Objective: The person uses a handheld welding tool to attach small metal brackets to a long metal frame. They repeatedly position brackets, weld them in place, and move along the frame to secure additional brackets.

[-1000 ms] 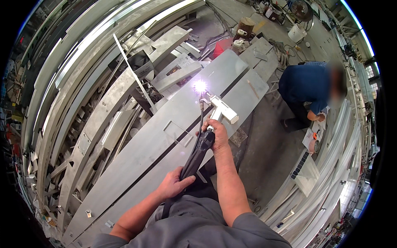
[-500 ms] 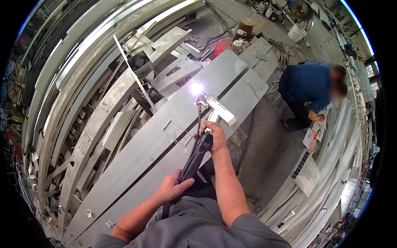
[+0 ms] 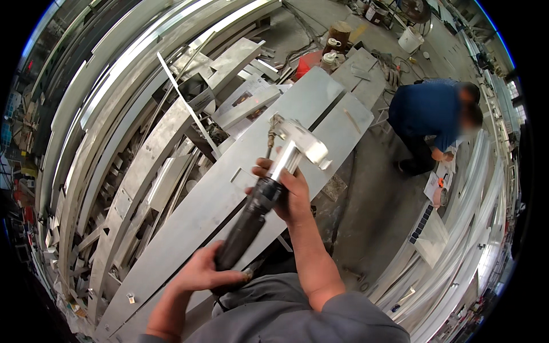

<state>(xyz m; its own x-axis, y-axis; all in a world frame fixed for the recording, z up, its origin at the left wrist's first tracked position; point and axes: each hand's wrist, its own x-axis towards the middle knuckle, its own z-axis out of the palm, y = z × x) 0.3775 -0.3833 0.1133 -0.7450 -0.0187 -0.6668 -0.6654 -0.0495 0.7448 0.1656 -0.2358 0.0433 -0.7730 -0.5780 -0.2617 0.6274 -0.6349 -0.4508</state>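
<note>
Welding torch (image 3: 307,146) — one: right hand (image 3: 296,197) wrapped round its grip (image 3: 287,160), left hand (image 3: 197,273) round its sleeve (image 3: 239,236) — two panels (image 3: 311,91) beneath.

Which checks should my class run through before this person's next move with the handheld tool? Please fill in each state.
1. Right hand wrapped around the white handheld tool: ok.
2. Left hand on the lower end of the black sleeve: ok.
3. No bright spark at the tool's tip: ok.
4. Gloves on: not ok, both hands are bare.
5. Co-worker apart from the tool: ok, bent over at the right.
6. Tool switched off: cannot tell.
</note>
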